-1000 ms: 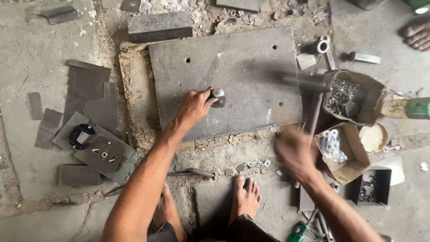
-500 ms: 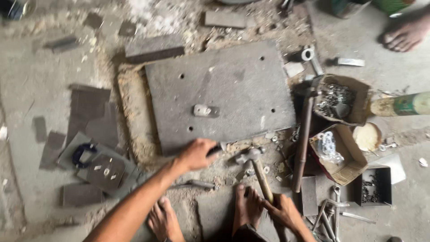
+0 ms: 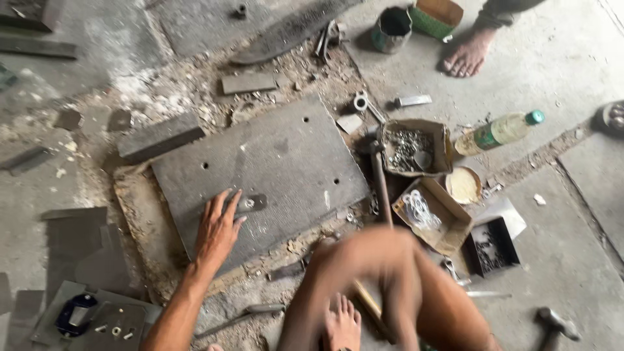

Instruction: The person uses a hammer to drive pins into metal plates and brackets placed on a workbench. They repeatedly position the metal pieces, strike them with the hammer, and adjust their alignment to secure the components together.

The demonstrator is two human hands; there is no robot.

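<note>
While I watched the head view, the main change was at the left hand (image 3: pixel 218 229): half a second before, it had sat at the near edge of the plate (image 3: pixel 286 153), off the piece (image 3: pixel 251 203), which lay alone on the steel; now it was back on the plate, with the fingertips on the left end of the piece. The fingers were apart and lay flat, pressing down more than gripping, nothing clamped between them. The right arm (image 3: pixel 396 266) had also changed: earlier its hand held a hammer low by the feet, now the arm crossed the middle of the picture as one brown blur, so it was moving fast. Its hand I could not pick out in that blur, so whether the fingers were closed I cannot tell; only a bit of wooden handle (image 3: pixel 365 300) showed under the arm. I judged that the piece was being steadied again for a blow. It lay flat in the near left part of the plate, its long axis almost across the picture, the right end slightly farther and pointing to the plate's right edge.
</note>
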